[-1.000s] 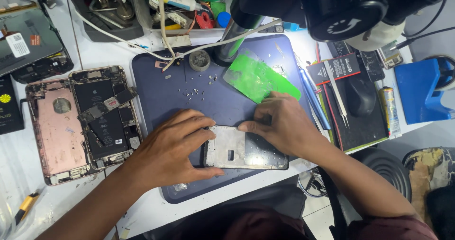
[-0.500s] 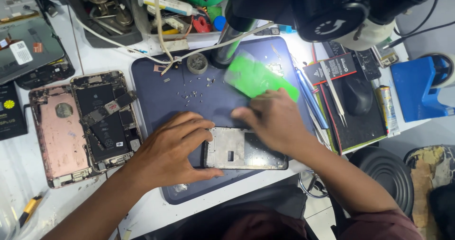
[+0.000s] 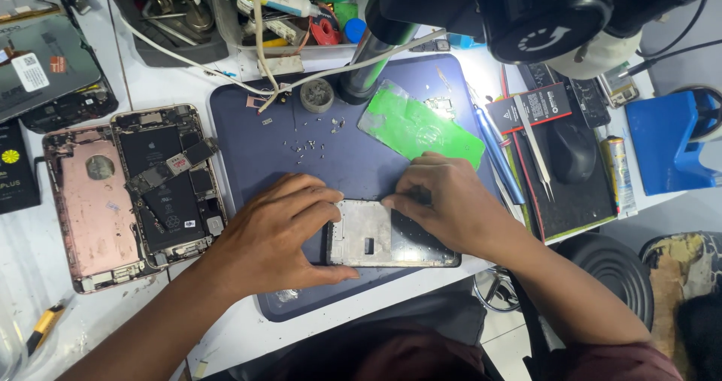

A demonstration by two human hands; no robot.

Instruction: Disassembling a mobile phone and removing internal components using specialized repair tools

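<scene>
A phone screen panel [image 3: 383, 238] lies back side up near the front edge of the dark blue work mat [image 3: 256, 155]. My left hand [image 3: 274, 234] grips its left end, thumb under the bottom edge and fingers over the top. At the panel's upper right my right hand [image 3: 444, 200] rests with its fingertips pressed on the top edge. A green plastic sheet [image 3: 417, 129] lies just beyond my right hand. Several tiny screws [image 3: 308, 146] are scattered on the mat above my left hand.
Two opened pink phone bodies [image 3: 131, 189] lie at the left. A microscope [image 3: 541, 12] hangs over the back right. Tweezers [image 3: 538, 159], a blue tool [image 3: 500, 159] and a black pad [image 3: 571, 163] sit at the right. A cluttered tool tray [image 3: 278, 12] lines the back.
My right hand has slid down from the green sheet onto the panel's top edge. My left hand has stayed clamped on the panel's left end.
</scene>
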